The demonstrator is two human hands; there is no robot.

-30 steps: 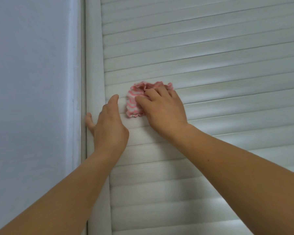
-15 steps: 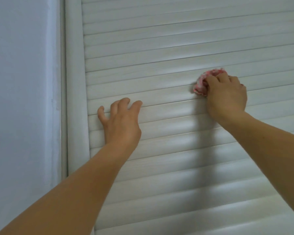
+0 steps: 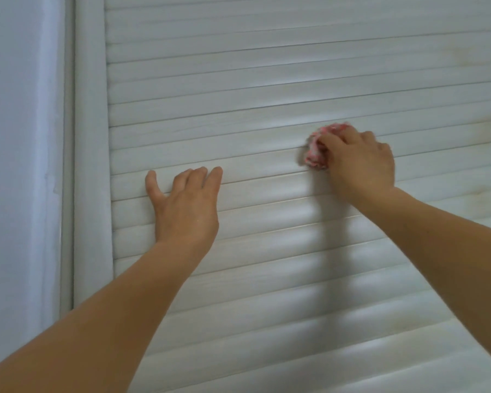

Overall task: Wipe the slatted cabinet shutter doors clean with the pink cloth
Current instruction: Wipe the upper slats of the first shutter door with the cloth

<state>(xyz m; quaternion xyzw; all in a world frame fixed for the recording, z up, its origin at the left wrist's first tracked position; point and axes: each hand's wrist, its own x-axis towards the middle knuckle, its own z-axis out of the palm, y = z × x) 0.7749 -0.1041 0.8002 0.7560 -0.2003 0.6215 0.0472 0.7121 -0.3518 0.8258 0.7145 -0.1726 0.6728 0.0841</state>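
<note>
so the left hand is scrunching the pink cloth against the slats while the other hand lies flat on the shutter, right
Not quite: the head view shows the right hand scrunching the pink cloth against the slats, while the left hand lies flat on the shutter, holding nothing.

I see the white slatted shutter door; my left hand rests flat on it, and my right hand presses the pink cloth against it.

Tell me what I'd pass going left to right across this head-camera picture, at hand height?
Wall → door frame → left hand, flat on the slats → pink cloth → right hand gripping it.
</note>
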